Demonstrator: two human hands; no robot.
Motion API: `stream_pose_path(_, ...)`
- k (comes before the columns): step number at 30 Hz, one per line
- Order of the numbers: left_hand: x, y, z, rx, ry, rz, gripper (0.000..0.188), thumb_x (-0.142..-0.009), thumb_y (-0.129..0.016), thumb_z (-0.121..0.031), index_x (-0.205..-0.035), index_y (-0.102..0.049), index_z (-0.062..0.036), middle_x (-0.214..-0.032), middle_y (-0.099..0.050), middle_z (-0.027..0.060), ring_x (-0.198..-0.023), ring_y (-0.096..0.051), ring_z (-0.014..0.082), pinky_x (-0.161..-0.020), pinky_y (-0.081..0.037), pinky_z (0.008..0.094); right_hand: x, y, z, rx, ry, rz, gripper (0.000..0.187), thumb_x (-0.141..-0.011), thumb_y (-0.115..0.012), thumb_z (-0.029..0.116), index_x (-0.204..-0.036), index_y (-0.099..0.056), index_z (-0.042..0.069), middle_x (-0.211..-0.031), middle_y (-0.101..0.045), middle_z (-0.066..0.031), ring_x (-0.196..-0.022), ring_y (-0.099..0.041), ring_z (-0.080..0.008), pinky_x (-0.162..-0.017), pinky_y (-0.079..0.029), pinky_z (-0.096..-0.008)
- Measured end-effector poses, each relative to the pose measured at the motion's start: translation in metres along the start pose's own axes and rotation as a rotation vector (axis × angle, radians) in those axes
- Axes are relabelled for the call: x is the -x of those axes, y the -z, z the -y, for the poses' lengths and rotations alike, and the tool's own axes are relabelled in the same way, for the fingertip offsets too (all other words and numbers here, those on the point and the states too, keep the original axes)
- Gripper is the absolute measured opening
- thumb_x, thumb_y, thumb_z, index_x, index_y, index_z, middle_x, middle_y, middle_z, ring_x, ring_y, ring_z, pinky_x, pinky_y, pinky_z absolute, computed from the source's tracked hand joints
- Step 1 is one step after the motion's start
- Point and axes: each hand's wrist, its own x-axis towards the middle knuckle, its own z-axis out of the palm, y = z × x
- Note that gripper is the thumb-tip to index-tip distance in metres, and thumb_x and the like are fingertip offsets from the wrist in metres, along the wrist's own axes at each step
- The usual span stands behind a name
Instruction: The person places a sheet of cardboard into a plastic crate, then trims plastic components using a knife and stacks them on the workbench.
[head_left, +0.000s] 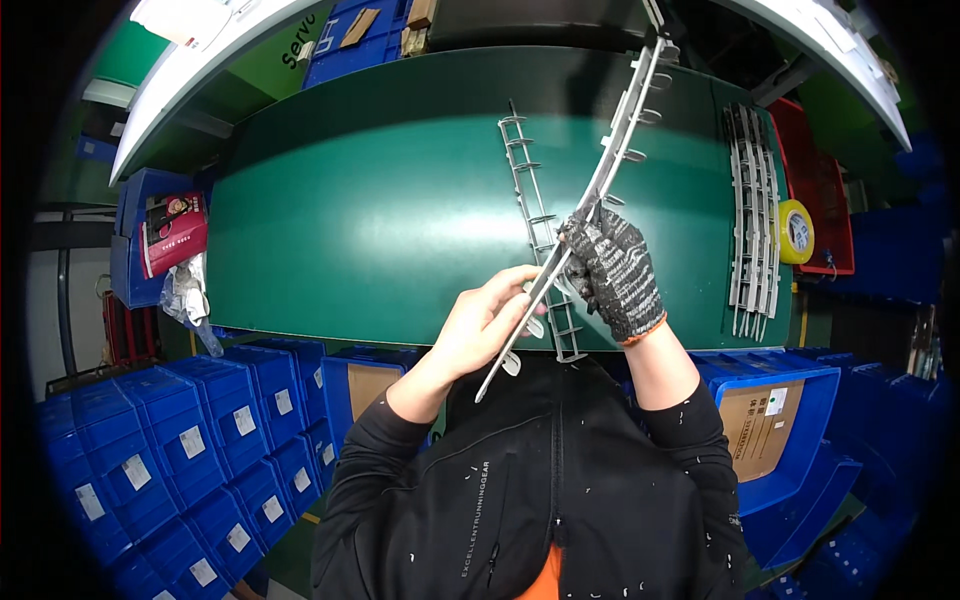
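A long, narrow grey strip (614, 150) with rounded tabs along one side slants from near my body up past the table's far edge. My right hand (620, 270), in a dark grey knit glove with an orange cuff, is closed around its middle. Bare, my left hand (480, 318) grips the same strip lower down between thumb and fingers. Beneath and beside it, a ladder-like grey frame (522, 165) with several cross-pieces lies on the green table (350, 200). The gloved hand covers part of that frame.
Several similar grey strips (752, 210) lie side by side at the table's right, by a yellow tape roll (796, 232) and a red bin (815, 180). At the left end stands a blue bin (140, 240) with a red packet (174, 235). Blue crates (200, 410) are stacked near my left.
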Motion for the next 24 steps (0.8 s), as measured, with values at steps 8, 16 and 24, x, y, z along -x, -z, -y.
stream_pose_path(8, 0.008, 0.030, 0.017, 0.454, 0.236, -0.224, 0.041, -0.093, -0.040, -0.034, -0.111, -0.052, 0.0007, -0.069, -0.057, 0.0065, -0.049, -0.055, 0.0110, -0.041, -0.046, 0.0214, 0.012, -0.008, -0.030, 0.736, 0.379, 0.135, 0.020, -0.086, -0.049, 0.017, -0.086, -0.060, 0.001, -0.072, -0.059, -0.0108, -0.064, -0.058, -0.0239, -0.059, -0.045, -0.0348)
stream_pose_path(16, 0.000, 0.049, 0.026, 0.477, 0.267, -0.318, 0.052, -0.093, -0.033, -0.043, -0.113, -0.050, 0.0024, -0.060, -0.055, 0.0106, -0.042, -0.055, 0.0164, -0.035, -0.045, 0.0242, 0.002, -0.037, -0.052, 1.055, 0.575, 0.267, 0.019, -0.082, -0.053, 0.017, -0.091, -0.062, 0.004, -0.078, -0.060, -0.0149, -0.069, -0.058, -0.0314, -0.061, -0.046, -0.0393)
stream_pose_path(24, -0.007, 0.083, 0.062, 0.537, 0.242, -0.349, 0.055, -0.092, -0.036, -0.045, -0.113, -0.049, 0.0041, -0.066, -0.056, 0.0112, -0.043, -0.056, 0.0169, -0.035, -0.046, 0.0244, -0.042, -0.026, -0.078, 1.135, 0.304, 0.054, 0.025, -0.081, -0.054, 0.027, -0.091, -0.062, 0.006, -0.084, -0.060, -0.0145, -0.079, -0.057, -0.0310, -0.071, -0.046, -0.0389)
